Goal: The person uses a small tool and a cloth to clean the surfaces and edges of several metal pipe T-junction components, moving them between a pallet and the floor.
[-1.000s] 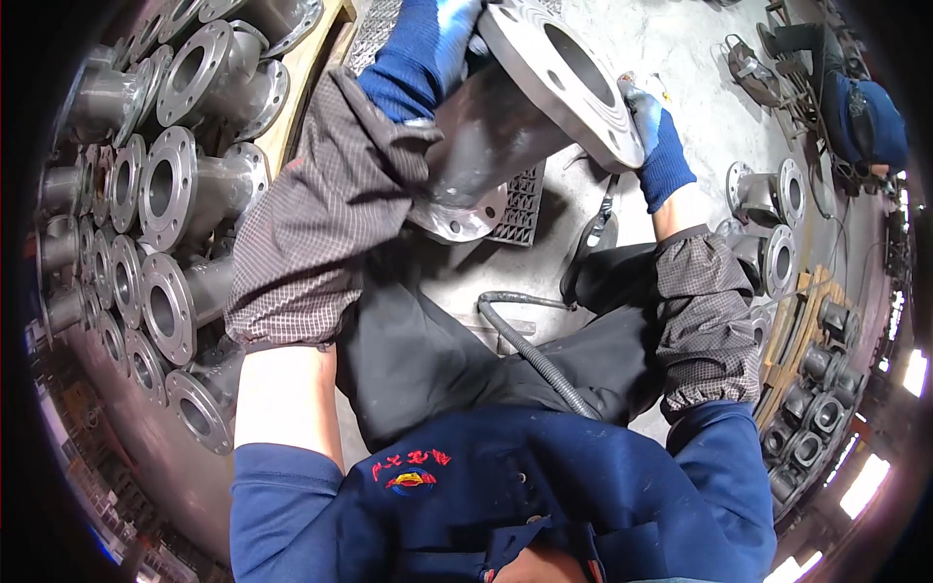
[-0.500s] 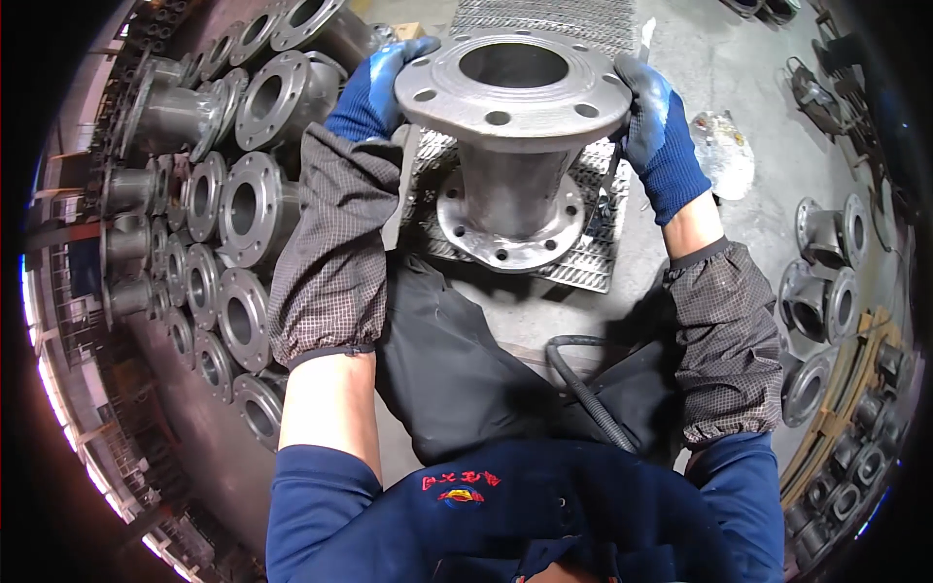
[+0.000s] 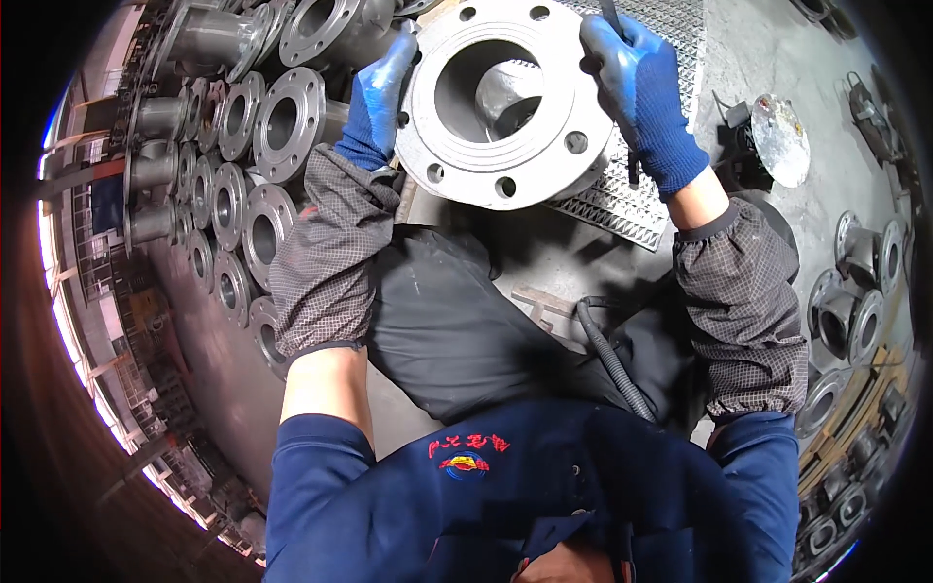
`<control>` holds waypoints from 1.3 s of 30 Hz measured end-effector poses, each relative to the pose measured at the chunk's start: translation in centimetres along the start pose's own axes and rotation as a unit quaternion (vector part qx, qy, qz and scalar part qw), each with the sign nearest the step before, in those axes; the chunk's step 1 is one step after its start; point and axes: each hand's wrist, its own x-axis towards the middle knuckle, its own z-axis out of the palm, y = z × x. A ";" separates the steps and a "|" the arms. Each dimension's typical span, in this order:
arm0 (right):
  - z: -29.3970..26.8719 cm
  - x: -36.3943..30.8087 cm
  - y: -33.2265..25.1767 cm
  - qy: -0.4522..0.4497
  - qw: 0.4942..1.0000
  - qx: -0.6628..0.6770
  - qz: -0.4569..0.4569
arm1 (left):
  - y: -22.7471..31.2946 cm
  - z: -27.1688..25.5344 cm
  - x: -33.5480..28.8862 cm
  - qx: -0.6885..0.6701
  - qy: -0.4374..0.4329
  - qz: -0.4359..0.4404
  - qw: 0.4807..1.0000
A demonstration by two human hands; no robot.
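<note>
A grey metal flanged pipe is held up at the upper middle, tilted so that its ringed flange face and bolt holes turn toward me. Through its bore the inner wall shows. My left hand, in a blue glove, grips the left rim, its fingers partly hidden behind the flange. On the right rim my right hand, gloved likewise, is closed. A thin dark rod sticks out above the right hand, and a dark length shows below it; how it is held is hidden.
Several flanged pipes are stacked at the left, close to my left arm. A patterned metal plate lies under the held pipe. At the right are a round pale disc and more flanged pipes. A ribbed hose lies by my legs.
The flanged pipe has been lifted from the patterned plate and tipped, its top flange now facing me. Both hands keep their hold on the rim. The whole view has shifted somewhat.
</note>
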 end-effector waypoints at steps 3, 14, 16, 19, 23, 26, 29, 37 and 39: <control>-0.6 -0.7 0.9 0.024 0.996 0.046 0.073 | 0.2 0.3 -0.1 0.020 0.011 -0.060 0.998; -6.7 -2.7 3.7 -0.029 0.950 -0.225 -0.214 | 4.5 0.5 0.1 0.123 0.050 0.231 0.964; -8.4 -3.1 4.0 -0.016 0.918 -0.290 -0.271 | 4.8 0.3 0.8 0.139 0.060 0.366 0.918; -11.1 -4.1 3.7 -0.011 0.893 -0.350 -0.283 | 8.4 2.0 0.6 0.078 0.014 0.265 0.961; -14.5 -5.7 4.3 0.005 0.885 -0.374 -0.277 | 14.4 4.3 1.3 -0.113 -0.022 -0.069 0.991; -14.9 -6.0 4.9 -0.004 0.892 -0.362 -0.270 | 15.2 5.8 1.6 -0.171 0.012 -0.143 0.975; -15.1 -6.8 4.2 -0.070 0.901 -0.390 -0.176 | 12.8 5.7 1.2 -0.272 0.028 -0.145 0.951; -11.1 -6.1 3.8 -0.001 0.967 -0.235 -0.093 | 7.1 6.5 2.8 -0.422 -0.014 -0.252 0.871; -10.6 -4.1 4.8 0.034 0.994 0.046 0.092 | 6.9 6.0 2.6 -0.387 0.024 -0.350 0.853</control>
